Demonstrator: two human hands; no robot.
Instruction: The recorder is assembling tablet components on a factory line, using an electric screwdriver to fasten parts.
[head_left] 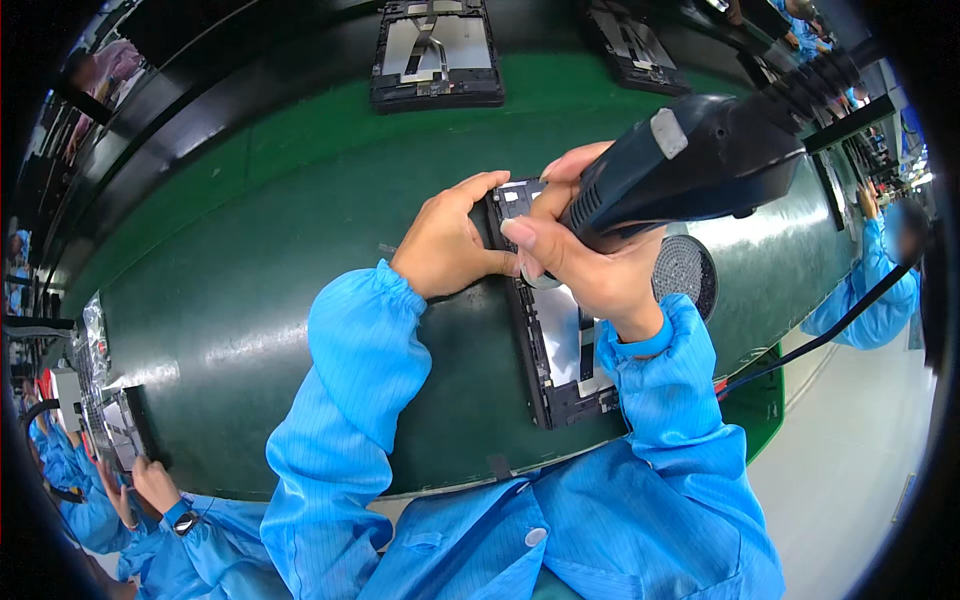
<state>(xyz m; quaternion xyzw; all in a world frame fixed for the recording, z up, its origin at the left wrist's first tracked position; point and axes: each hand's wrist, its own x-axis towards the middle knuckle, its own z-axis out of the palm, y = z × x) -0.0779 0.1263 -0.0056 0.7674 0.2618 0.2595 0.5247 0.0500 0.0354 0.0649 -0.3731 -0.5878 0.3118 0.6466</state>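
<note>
A tablet-like device (536, 345) lies on the green work surface in front of me, its inside exposed with black frame and silvery plates. My left hand (447, 240) grips its upper left edge, with the fingertips at the top corner and the thumb on the frame. My right hand (595, 255) is closed round a dark corded electric screwdriver (690, 165), held tilted over the upper part of the device. The hand hides the tool's tip and much of the device's right side.
A round black dish (687, 272) of small grey pieces stands right of the device. Two similar opened devices, one at far centre (438, 55) and one at far right (637, 50), lie beyond. Co-workers in blue sit left (160, 490) and right (880, 270). A green bin (760, 410) is below the right edge.
</note>
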